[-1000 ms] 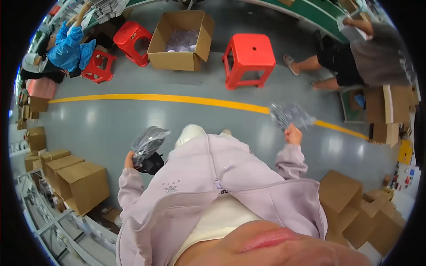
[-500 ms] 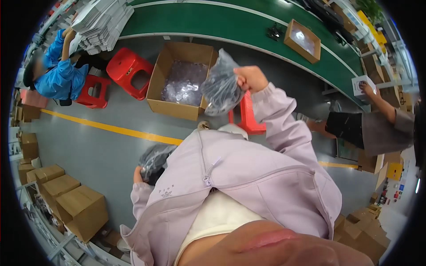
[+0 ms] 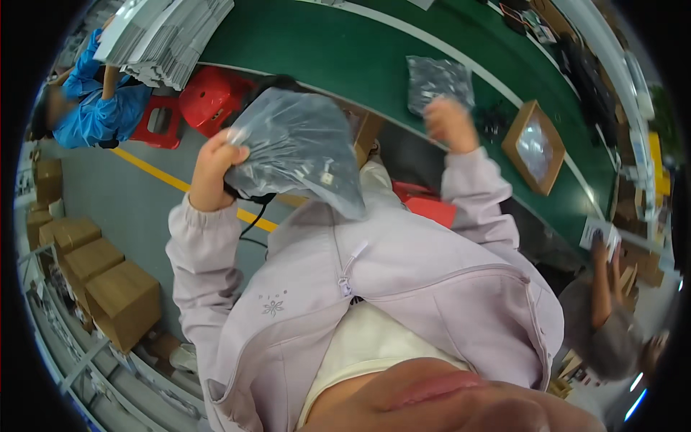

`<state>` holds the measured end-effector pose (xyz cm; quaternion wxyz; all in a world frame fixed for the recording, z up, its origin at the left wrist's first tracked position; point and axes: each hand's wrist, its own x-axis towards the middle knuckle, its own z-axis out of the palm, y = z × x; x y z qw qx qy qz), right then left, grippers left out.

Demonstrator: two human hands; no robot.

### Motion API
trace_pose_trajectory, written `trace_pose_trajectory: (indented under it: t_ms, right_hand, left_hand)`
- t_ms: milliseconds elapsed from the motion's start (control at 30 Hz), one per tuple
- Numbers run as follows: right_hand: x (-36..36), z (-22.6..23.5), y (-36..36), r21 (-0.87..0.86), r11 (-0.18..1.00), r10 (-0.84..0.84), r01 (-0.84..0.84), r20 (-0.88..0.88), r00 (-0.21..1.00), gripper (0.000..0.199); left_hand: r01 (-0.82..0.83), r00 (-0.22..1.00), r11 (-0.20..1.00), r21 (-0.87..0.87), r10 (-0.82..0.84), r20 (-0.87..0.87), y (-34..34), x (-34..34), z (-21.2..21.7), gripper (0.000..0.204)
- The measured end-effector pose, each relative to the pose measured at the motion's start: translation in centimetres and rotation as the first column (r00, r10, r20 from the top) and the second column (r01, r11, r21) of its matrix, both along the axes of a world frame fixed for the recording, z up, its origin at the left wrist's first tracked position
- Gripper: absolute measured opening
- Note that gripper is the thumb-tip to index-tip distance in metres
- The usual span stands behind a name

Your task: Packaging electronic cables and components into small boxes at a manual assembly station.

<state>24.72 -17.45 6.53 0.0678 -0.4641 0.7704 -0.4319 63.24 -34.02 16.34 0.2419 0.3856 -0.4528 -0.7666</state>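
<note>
1. Green tabletop (image 3: 324,43): runs across the top of the view, beyond the person.
2. Grey bag (image 3: 299,140): held up in front of the jacket, short of the tabletop. Probably light; film soft and slippery, with small lumpy contents showing through. Best hold, by judgement: gathered film at the edge, without squeezing the contents.
3. Cardboard box (image 3: 515,140): on the tabletop, right of the second bag; clear film-like material inside.
4. Second bag (image 3: 435,75): at the tabletop, similar grey film; likely just as limp.
5. Left hand (image 3: 216,169): fingers clenched on the grey bag's left edge, thumb on top.
6. Right hand (image 3: 451,126): blurred, fingers curled at the second bag's near edge; cannot tell whether it grips.
7. Black cable (image 3: 256,219): dangles below the grey bag; attachment unclear.
</note>
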Motion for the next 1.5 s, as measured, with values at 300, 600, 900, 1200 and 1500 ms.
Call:
trace_pose_trajectory:
  t_ms: [300,600,900,1200,1500]
  right_hand:
    - [-1.6,-2.5,-7.8,-0.194,0.971,0.088,-0.137,0.83,-0.55,0.059]
    - [-12.9,-6.1,-9.9,0.015,1.0,-0.013,0.002,0.933,-0.359,0.038]
    - [-15.8,-3.4,-2.7,0.041,0.966,-0.093,0.254,0.976,0.197,0.059]
    - [-12.8,-9.0,2.5,0.263,0.894,-0.426,0.363,0.751,0.504,0.074]
    - [-20.4,3.8,23.2,-0.186,0.517,-0.766,0.835,0.335,0.549,0.028]
  left_hand:
    - [0.182,0.983,0.982,0.042,-0.182,0.013,-8.0,-22.9,-0.7,0.022]
    - [0.089,0.989,0.996,0.007,-0.089,0.118,-13.4,-31.1,-5.3,0.016]
    - [-0.128,0.965,0.989,-0.07,0.14,0.224,-18.9,-24.0,-11.4,0.016]
    - [0.019,0.973,0.789,-0.615,0.127,0.194,-25.5,-22.2,-22.5,0.016]
    - [0.189,0.875,0.59,-0.785,0.262,0.408,-19.3,-25.6,-22.4,0.048]
